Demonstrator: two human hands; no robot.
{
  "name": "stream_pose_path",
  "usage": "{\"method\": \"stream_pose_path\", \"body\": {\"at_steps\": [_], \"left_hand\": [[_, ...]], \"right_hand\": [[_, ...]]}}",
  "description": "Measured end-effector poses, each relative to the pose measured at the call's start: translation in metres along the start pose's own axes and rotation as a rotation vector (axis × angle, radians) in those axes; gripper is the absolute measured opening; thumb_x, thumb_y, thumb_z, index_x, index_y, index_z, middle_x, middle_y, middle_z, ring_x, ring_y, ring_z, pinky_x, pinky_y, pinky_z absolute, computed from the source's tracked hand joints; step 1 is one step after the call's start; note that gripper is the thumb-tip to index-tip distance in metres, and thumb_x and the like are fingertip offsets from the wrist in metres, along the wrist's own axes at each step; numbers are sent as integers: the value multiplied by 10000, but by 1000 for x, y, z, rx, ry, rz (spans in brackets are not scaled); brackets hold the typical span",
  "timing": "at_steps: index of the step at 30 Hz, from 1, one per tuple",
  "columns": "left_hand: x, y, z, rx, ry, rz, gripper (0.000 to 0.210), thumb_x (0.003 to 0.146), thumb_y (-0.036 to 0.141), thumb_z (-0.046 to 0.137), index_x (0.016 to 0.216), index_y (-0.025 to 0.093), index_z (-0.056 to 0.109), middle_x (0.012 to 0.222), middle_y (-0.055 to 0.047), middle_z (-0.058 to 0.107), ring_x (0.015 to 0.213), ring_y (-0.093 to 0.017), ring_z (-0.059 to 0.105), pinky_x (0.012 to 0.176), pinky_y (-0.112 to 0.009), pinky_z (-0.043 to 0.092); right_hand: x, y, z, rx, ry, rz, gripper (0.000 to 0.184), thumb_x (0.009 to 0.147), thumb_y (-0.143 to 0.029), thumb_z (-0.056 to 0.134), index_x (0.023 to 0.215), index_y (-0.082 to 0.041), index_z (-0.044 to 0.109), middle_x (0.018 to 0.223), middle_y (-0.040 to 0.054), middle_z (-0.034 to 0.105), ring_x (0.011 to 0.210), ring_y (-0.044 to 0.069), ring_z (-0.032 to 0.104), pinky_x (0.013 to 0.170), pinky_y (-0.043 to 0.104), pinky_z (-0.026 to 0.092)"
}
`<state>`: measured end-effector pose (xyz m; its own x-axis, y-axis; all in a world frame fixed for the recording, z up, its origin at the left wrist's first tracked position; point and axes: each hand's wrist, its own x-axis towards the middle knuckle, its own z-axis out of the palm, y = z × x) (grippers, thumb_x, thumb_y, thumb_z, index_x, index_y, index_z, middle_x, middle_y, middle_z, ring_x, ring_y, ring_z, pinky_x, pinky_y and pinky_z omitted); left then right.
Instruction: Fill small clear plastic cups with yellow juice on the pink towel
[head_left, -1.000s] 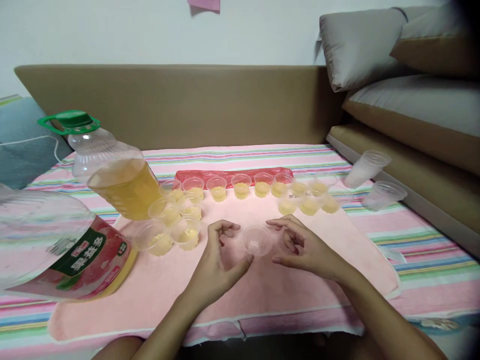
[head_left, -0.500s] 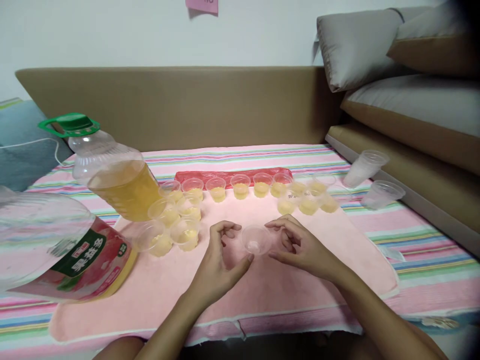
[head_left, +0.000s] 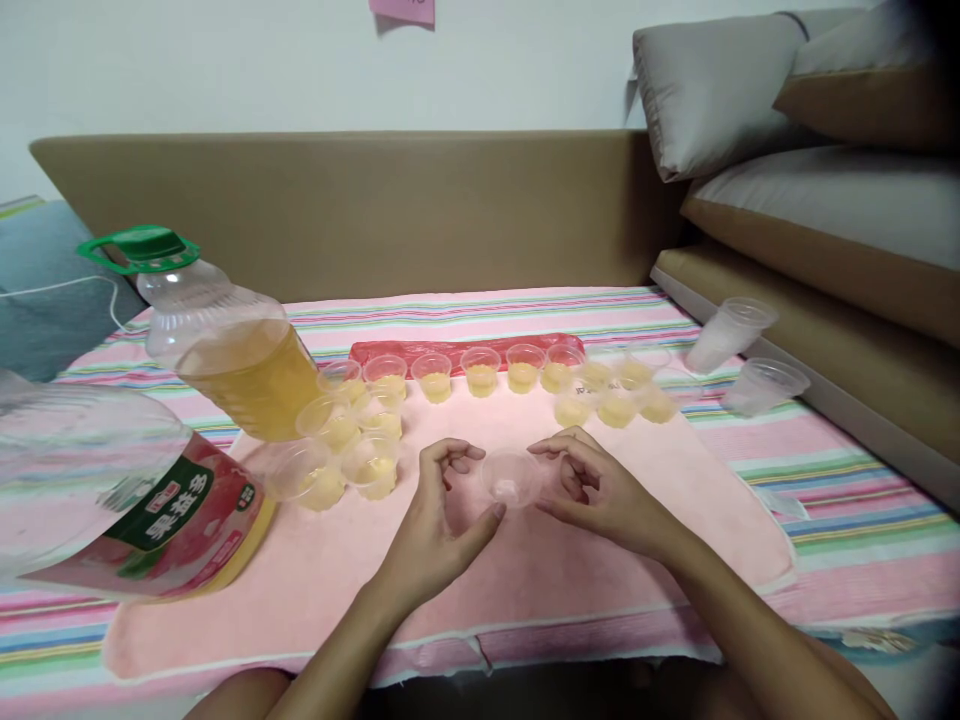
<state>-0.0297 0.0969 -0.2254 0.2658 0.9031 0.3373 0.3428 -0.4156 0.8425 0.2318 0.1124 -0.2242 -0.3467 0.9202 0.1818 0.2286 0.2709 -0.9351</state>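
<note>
A small clear plastic cup (head_left: 511, 478) with no liquid visible in it stands on the pink towel (head_left: 570, 600), between my two hands. My left hand (head_left: 448, 520) curves round its left side, thumb and fingers spread apart, the fingertips close to the rim. On the other side my right hand (head_left: 589, 488) is likewise open, thumb and index apart at the cup's edge. Whether any fingertip touches the cup, I cannot tell. Several clear cups with yellow liquid form an arc beyond my hands, among them one cup (head_left: 481, 374) at the back and another cup (head_left: 375, 470) at left.
At left stand a large green-capped bottle (head_left: 247, 370) of yellow drink and a nearer labelled bottle (head_left: 165, 520). A red plastic bag (head_left: 465, 350) lies behind the cups. Stacked clear cups (head_left: 727, 335) lean at right, beside brown cushions (head_left: 825, 260). Striped cloth (head_left: 862, 500) lies underneath.
Almost nothing differs. Both hands stay around the clear cup, and the view has shifted very slightly.
</note>
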Motion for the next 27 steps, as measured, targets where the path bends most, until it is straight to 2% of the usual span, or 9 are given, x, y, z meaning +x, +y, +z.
{"method": "stream_pose_path", "body": {"at_steps": [11, 23, 25, 27], "left_hand": [[1, -1, -1, 87, -32, 49, 552, 985, 337, 703, 1409, 311, 350, 1375, -90, 524, 1254, -252, 537, 1048, -447, 437], [-1, 1, -2, 126, -20, 78, 520, 1016, 345, 656, 1441, 319, 356, 1402, -92, 510, 1270, -264, 522, 1033, -448, 439], [1, 0, -3, 123, 39, 101, 474, 1021, 317, 651, 1428, 307, 407, 1395, -90, 524, 1237, -254, 538, 997, -425, 448], [2, 2, -3, 102, 166, 141, 436, 1024, 272, 653, 1402, 303, 438, 1311, -74, 567, 1138, -224, 571, 925, -388, 462]], "right_hand": [[-2, 4, 0, 57, -18, 95, 686, 920, -433, 875, 1459, -179, 533, 892, -17, 479, 703, 143, 473, 623, 266, 353], [-3, -3, -3, 134, -37, 138, 821, 878, -509, 913, 1500, -194, 478, 902, -12, 469, 761, 172, 512, 708, 289, 443], [-3, -3, -5, 157, -33, 112, 808, 890, -491, 921, 1499, -195, 480, 867, -24, 459, 752, 172, 500, 701, 283, 430], [-2, -4, -10, 171, 15, 45, 662, 949, -482, 890, 1440, -213, 536, 808, -40, 438, 706, 160, 470, 676, 273, 394]]}}
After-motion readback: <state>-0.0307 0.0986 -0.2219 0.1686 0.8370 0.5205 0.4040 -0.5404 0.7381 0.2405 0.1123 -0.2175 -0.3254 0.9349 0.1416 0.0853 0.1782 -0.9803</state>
